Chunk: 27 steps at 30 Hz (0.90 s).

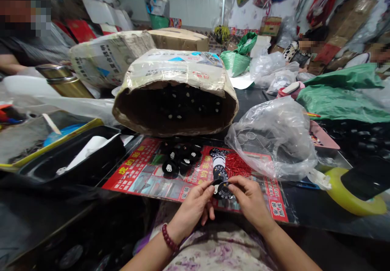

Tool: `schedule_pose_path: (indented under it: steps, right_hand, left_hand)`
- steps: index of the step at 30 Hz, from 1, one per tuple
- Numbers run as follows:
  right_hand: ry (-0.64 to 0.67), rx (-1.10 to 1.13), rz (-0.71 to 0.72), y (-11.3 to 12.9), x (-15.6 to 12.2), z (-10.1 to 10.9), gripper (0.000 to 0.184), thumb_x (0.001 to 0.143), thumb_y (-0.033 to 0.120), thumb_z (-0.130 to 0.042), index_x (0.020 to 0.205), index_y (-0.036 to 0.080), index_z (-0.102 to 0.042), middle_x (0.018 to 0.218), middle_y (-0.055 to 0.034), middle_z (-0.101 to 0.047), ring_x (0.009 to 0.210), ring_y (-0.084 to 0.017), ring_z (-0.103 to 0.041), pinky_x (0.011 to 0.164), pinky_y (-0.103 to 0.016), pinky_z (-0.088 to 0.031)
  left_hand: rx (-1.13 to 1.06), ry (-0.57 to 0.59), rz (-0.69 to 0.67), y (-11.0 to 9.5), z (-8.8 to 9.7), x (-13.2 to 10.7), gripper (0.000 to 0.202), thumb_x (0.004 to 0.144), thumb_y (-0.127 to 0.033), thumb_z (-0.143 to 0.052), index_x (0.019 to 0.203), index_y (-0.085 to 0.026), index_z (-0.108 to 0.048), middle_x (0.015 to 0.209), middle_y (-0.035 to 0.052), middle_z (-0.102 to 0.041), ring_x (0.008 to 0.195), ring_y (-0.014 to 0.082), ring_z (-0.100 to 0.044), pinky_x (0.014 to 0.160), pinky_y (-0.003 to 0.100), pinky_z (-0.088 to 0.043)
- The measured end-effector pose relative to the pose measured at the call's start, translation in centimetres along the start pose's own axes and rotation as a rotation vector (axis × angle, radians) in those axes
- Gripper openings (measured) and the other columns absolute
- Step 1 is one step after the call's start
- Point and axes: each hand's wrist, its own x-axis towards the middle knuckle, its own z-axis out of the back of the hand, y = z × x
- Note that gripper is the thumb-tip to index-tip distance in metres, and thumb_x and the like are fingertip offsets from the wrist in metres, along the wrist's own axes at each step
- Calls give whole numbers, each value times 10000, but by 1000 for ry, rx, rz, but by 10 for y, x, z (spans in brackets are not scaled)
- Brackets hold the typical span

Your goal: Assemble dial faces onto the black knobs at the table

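Note:
My left hand [199, 202], with a dark red bead bracelet at the wrist, pinches a round black part with a small white piece [216, 189] on it. In my right hand [248, 198] is a black printed dial disc [225, 191], held by thumb and fingertips. The disc partly overlaps the black part. Just beyond my hands, a row of printed dial discs [219, 172] lies fanned out, beside a heap of small red pieces [237, 165]. To the left sits a pile of round black parts [179, 157] with white pieces.
A worn sack [179, 66], open toward me, holds more black parts. On the right are a clear plastic bag [274, 137] and a yellow tape roll [353, 196]. A black tray [100, 141] stands left, near a thermos [65, 80]. Another person [18, 51] sits at far left.

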Motion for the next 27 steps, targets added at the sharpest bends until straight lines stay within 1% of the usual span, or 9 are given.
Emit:
schedule_pose_path:
  steps: [4,6,8,11,16,19,21,23,27]
  right_hand:
    - [189,-278,172,8,-1,0,163,860,118,-459,915,184,-598,794,-35,-646,706,-158,-587,636,-244,-401]
    - [250,-329,197,9,-1,-1,169,859,96,-438,872,185,-582,759,-29,-627,672,-152,-570,607,-238,-384]
    - [239,-272,144,8,0,-2,132,841,104,-470,850,192,-568,702,0,-601,626,-137,-547,583,-227,-371]
    - [127,-163,15,5,2,-3,68,803,139,-528,827,196,-557,615,37,-548,564,-124,-507,548,-219,-353]
    - [112,-223,-56,2,-1,-7,116,820,180,-505,906,189,-582,612,23,-560,559,-146,-515,542,-243,-357]
    - [121,-92,-72,2,-9,-12,224,851,200,-470,1058,189,-556,844,-32,-637,764,-171,-591,684,-264,-439]
    - [134,39,-55,3,-16,-16,322,837,142,-448,1146,205,-509,1057,-50,-611,967,-175,-570,842,-286,-435]
    - [149,116,-59,2,-22,-17,387,798,88,-451,1161,217,-491,1124,-42,-583,1041,-172,-539,911,-300,-411]
    - [202,149,-133,-9,-17,-4,359,799,139,-519,1149,211,-485,900,-10,-617,820,-159,-578,726,-267,-460]
  left_hand:
    - [194,74,-1,-5,0,-3,421,812,-428,-566,1125,-148,-541,526,-61,-530,308,61,-484,251,112,-289]
    - [276,100,-5,-8,0,-4,402,801,-386,-587,1129,-156,-552,548,-57,-545,294,47,-458,257,116,-296]
    - [319,102,-10,-10,0,-5,383,797,-348,-591,1129,-160,-558,569,-56,-545,295,44,-455,263,121,-306]
    - [320,76,-6,-9,-3,-5,379,811,-332,-555,1144,-152,-548,555,-62,-514,296,56,-457,260,132,-298]
    - [345,-5,-114,-4,-6,-4,303,801,-273,-544,1080,-170,-600,598,-41,-547,312,41,-402,302,154,-322]
    - [318,-41,-135,-1,-4,-4,309,793,-276,-563,1086,-193,-613,586,-33,-564,325,43,-359,307,157,-284]
    - [258,-28,-93,2,-3,-5,328,795,-301,-568,1106,-203,-604,567,-38,-564,315,45,-338,298,162,-252]
    - [198,2,-65,6,-2,-6,322,789,-310,-581,1091,-201,-607,584,-36,-579,319,43,-348,304,164,-257]
    - [105,-1,-47,7,2,-4,328,759,-311,-631,1058,-183,-590,560,-53,-568,311,30,-358,303,148,-253]
